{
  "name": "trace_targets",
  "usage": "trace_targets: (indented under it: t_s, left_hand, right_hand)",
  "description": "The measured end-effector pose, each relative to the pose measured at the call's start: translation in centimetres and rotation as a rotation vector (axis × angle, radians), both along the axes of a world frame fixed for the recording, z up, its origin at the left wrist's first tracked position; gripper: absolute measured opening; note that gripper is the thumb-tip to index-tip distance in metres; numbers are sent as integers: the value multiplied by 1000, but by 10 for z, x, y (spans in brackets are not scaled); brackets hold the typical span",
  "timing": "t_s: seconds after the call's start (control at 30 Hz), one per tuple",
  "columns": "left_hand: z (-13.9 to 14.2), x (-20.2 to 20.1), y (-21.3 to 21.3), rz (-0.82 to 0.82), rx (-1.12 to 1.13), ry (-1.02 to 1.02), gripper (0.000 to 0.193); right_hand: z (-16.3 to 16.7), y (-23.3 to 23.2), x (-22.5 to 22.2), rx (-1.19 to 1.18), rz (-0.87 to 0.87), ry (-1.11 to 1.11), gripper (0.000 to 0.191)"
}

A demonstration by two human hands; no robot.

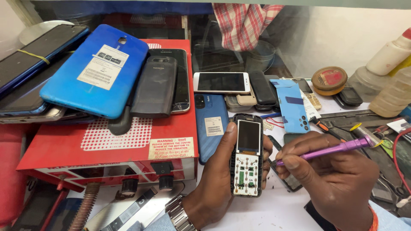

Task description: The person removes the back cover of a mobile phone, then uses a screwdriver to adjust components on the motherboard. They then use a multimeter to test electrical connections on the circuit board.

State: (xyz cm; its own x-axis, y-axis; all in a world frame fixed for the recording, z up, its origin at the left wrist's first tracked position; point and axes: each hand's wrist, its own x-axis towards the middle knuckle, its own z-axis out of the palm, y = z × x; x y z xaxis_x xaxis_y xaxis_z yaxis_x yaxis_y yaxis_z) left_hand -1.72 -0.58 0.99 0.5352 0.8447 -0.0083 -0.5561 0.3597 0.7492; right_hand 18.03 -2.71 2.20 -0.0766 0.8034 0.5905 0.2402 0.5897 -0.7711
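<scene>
My left hand [216,179] grips a small keypad phone [247,155] with its front cover off, so the white circuit board and small screen show. It is held upright above the white bench. My right hand [332,175] holds a purple screwdriver [338,149] like a pen. Its tip points at the phone's right edge, about mid-height. A metal watch [177,214] is on my left wrist.
A red machine box [141,147] at left carries a blue phone back cover [96,70] and several phones. More phones [220,82] and covers lie behind my hands. A round tin [329,79], plastic bottles [391,53] and tools sit at right.
</scene>
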Motion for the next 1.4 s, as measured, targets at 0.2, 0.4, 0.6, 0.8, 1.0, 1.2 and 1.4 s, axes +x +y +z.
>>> trace_targets:
  t_s: [0.2,0.4,0.6,0.8,1.0,1.2,1.4]
  left_hand:
    - [3,-1,1,38,-24,-27,70]
    - [2,-2,1,15,2,-13,70]
    - [-1,0,0,-19,8,-17,70]
    - [-2,1,2,43,-20,-25,69]
    - [-2,0,2,87,-40,-46,67]
    - [-2,-1,3,97,-44,-50,67]
    - [-2,-1,2,72,16,-18,68]
  right_hand:
    - [-1,-6,-1,37,66,48,12]
    - [-2,-4,-1,-7,73,32,15]
    - [4,4,-2,-21,-93,-46,11]
    - [2,-7,-8,113,-26,-63,11]
    - [1,-9,-8,187,-100,-153,7]
    - [-4,-6,-10,261,23,-67,19]
    - [-2,-12,-7,174,37,-14,13]
